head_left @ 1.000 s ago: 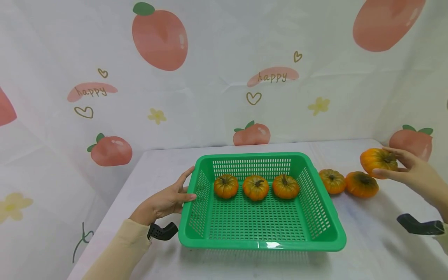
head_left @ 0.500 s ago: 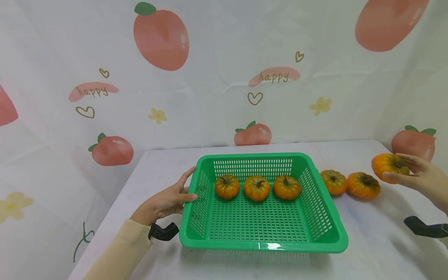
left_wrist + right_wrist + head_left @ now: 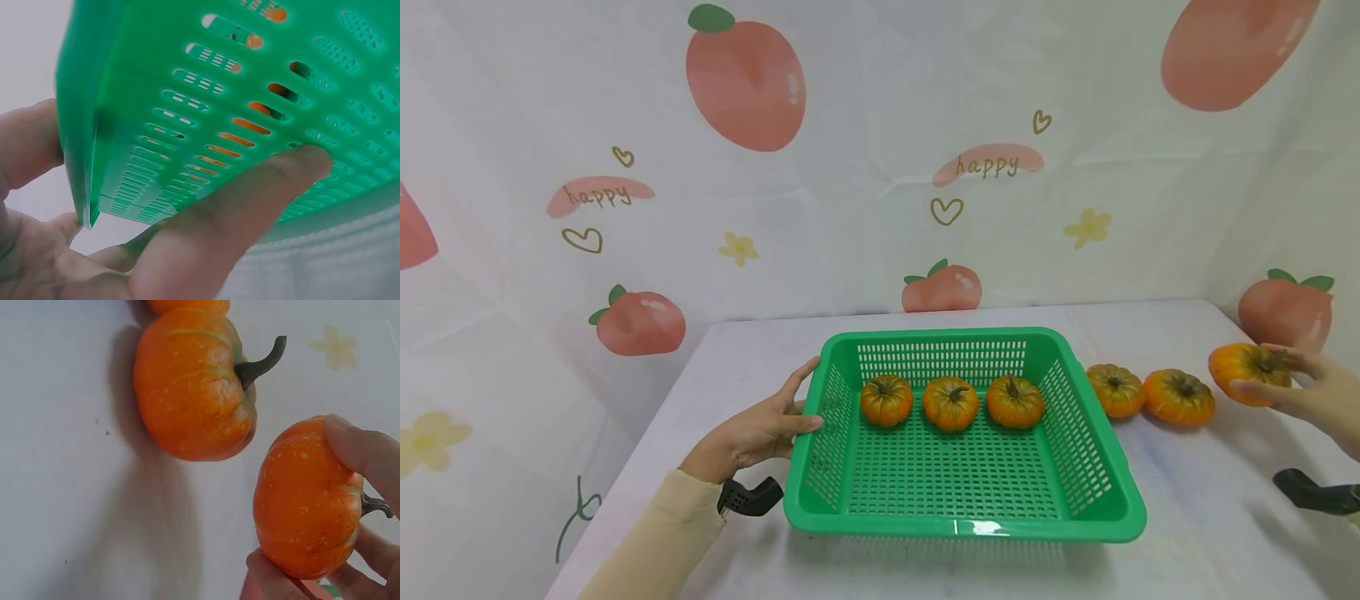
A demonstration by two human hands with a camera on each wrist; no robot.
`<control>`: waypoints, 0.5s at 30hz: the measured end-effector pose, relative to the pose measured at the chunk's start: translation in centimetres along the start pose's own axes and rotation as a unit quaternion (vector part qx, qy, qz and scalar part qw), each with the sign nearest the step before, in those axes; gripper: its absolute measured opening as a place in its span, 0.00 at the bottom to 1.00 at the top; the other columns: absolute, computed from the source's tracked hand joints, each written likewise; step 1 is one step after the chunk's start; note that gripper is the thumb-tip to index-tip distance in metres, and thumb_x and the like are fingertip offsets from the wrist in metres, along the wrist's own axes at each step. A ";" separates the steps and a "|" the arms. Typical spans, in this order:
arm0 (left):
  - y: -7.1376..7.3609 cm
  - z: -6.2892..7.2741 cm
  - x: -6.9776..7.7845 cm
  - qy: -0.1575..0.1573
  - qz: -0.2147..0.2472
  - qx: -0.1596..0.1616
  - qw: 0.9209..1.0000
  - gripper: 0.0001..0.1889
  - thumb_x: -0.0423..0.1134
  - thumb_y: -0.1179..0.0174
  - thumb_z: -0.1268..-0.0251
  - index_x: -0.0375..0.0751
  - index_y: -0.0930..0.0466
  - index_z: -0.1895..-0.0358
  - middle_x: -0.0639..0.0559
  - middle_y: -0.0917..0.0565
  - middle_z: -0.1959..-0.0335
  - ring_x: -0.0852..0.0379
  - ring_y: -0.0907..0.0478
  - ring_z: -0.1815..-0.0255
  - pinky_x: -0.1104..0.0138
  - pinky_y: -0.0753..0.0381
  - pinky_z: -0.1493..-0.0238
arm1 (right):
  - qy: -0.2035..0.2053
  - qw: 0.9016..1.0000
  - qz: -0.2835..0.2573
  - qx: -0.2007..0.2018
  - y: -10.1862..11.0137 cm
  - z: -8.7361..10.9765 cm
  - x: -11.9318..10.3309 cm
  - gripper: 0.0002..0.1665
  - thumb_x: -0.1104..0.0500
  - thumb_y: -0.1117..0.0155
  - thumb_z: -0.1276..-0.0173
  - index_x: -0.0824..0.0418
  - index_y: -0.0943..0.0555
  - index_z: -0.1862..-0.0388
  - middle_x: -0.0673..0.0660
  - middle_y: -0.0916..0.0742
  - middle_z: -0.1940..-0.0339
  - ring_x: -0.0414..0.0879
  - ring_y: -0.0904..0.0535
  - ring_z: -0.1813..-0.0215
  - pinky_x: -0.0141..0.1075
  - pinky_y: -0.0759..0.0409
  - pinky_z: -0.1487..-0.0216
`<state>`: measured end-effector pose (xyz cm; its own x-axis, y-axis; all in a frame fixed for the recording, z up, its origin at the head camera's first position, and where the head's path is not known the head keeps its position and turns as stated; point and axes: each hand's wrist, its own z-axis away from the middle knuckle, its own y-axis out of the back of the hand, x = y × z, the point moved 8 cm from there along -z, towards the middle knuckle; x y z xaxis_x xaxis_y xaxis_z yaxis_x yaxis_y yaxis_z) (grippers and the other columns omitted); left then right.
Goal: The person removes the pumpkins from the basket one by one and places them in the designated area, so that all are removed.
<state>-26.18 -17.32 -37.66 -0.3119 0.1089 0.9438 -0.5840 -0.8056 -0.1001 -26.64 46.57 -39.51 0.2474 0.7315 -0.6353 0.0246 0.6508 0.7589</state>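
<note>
My left hand [image 3: 763, 429] grips the left rim of a green plastic basket [image 3: 966, 527]; in the left wrist view its fingers [image 3: 275, 181] lie against the slotted outer wall. Three small orange pumpkins, among them the middle pumpkin [image 3: 951, 404], sit in a row inside the basket. At the far right, my right hand [image 3: 1318, 392] holds another pumpkin [image 3: 1247, 375] between thumb and fingers. The right wrist view shows this held pumpkin [image 3: 306, 500] apart from a neighbouring pumpkin [image 3: 194, 384] with a curved stem.
Outside the basket's right wall, two pumpkins lie side by side on the white-covered table: a nearer-basket pumpkin [image 3: 1116, 390] and a right-hand pumpkin [image 3: 1180, 398]. A white curtain [image 3: 850, 208] printed with fruit hangs behind.
My right hand has carried its pumpkin to the right and lower, from above the outermost table pumpkin to beside it. The left hand and basket stay in place.
</note>
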 end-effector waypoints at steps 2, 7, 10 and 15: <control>0.0 0.0 0.0 0.000 0.001 0.000 1.000 0.51 0.31 0.45 0.30 0.75 0.75 0.25 0.29 0.45 0.27 0.41 0.20 0.46 0.45 0.21 0.48 | -0.003 1.000 -0.002 -0.002 -0.1 -0.3 0.5 0.61 0.34 0.46 0.31 0.74 0.66 0.26 0.85 0.58 0.31 0.85 0.62 0.35 0.79 0.55 0.45; 0.0 0.0 0.1 0.001 0.001 0.000 1.000 0.52 0.32 0.44 0.30 0.76 0.75 0.25 0.29 0.46 0.27 0.41 0.20 0.46 0.45 0.21 0.48 | -0.008 1.000 0.007 -0.009 -0.3 -0.9 1.7 0.63 0.33 0.47 0.31 0.78 0.65 0.27 0.87 0.56 0.33 0.82 0.57 0.39 0.78 0.48 0.46; 0.0 -0.1 0.2 0.001 -0.001 0.000 1.000 0.52 0.32 0.44 0.30 0.75 0.75 0.25 0.29 0.45 0.27 0.40 0.20 0.45 0.45 0.21 0.48 | -0.009 1.000 0.016 -0.019 -0.5 -1.1 2.1 0.64 0.33 0.46 0.32 0.80 0.64 0.28 0.87 0.55 0.33 0.81 0.55 0.41 0.77 0.45 0.47; 0.1 0.0 0.3 0.000 -0.003 0.000 1.000 0.52 0.31 0.45 0.30 0.76 0.75 0.25 0.29 0.45 0.27 0.41 0.20 0.46 0.45 0.21 0.48 | -0.014 0.999 0.029 -0.040 -1.0 -1.3 2.3 0.64 0.33 0.46 0.32 0.83 0.63 0.30 0.88 0.51 0.37 0.80 0.50 0.45 0.74 0.38 0.48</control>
<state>-26.33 -17.32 -37.44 -0.3094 0.1137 0.9441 -0.5851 -0.8054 -0.0948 -27.35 47.85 -41.92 0.2737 0.7633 -0.5852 -0.0684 0.6223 0.7798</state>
